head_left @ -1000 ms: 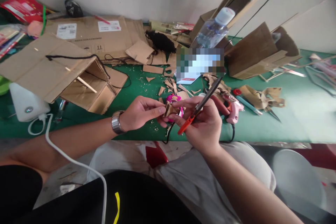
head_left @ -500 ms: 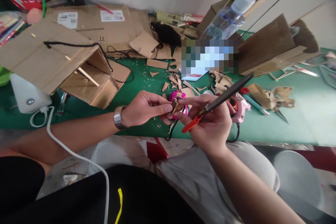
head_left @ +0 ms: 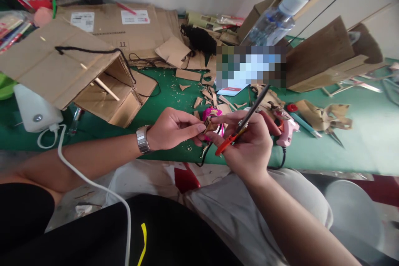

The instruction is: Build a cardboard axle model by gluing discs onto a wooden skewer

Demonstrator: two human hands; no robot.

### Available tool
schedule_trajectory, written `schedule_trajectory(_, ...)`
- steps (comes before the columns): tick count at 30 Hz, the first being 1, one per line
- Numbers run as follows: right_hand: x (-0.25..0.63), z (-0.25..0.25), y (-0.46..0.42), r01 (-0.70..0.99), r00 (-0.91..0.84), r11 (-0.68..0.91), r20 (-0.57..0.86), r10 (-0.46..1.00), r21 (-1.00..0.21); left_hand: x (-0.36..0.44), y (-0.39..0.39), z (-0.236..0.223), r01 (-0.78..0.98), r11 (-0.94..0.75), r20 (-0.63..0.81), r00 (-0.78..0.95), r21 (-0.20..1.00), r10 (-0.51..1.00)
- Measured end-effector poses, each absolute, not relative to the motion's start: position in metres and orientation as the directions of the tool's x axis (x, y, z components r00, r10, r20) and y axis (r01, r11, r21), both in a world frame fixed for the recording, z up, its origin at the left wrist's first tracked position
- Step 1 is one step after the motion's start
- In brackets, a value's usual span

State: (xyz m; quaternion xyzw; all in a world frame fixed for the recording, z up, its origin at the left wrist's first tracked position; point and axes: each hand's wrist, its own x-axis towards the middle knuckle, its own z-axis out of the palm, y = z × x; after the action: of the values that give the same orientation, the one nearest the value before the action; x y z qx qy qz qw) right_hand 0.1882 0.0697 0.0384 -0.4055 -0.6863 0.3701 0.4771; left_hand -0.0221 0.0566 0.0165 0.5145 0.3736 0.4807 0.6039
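Over the table's near edge, a small piece of cardboard (head_left: 212, 126) sits between my two hands. My left hand (head_left: 174, 129), with a metal watch on the wrist, pinches its left side between thumb and fingers. Thumb and forefinger of my right hand (head_left: 249, 143) touch the piece from the right. Orange-handled scissors (head_left: 227, 144) are also held in my right hand, their dark blades pointing up and away. Right behind the cardboard piece lies a bright pink object (head_left: 211, 112), partly covered by my fingers, so its kind is unclear.
A cardboard box structure (head_left: 102, 87) with a wooden stick stands left. Cardboard scraps (head_left: 207, 94) litter the green table (head_left: 168, 106). A pink glue gun (head_left: 288, 129) lies right of my hands. Farther back are a plastic bottle (head_left: 271, 25) and a tall cardboard piece (head_left: 321, 58). A white cable (head_left: 93, 191) crosses my left arm.
The view has shifted, so the table things sit a little differently. Both hands keep the cardboard piece between them, tilting it slightly. The scissors have swung in my right hand and back up again.
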Motion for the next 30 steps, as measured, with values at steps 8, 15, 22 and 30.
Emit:
schedule_trajectory(8, 0.187, 0.033, 0.065, 0.278, -0.218, 0.416, 0.365, 0.905, -0.866, -0.026, 0.053, 0.02, 0.178, -0.356, 0.326, 0.175, 0.917, 0.929)
schedule_trajectory(15, 0.186, 0.037, 0.069, 0.155, -0.259, 0.36, 0.314, 0.914, -0.92, -0.024, 0.052, 0.02, 0.046, -0.29, 0.283, 0.114, 0.956, 0.952)
schedule_trajectory(22, 0.188, 0.044, 0.074, 0.124, -0.287, 0.202, 0.16, 0.944, -0.972, -0.026, 0.05, 0.019, 0.093, -0.304, 0.297, 0.082, 0.948, 0.951)
schedule_trajectory(30, 0.189, 0.052, 0.075, 0.086, -0.311, 0.134, 0.101, 0.945, -0.987, -0.024, 0.053, 0.014, 0.118, -0.371, 0.354, 0.141, 0.921, 0.925)
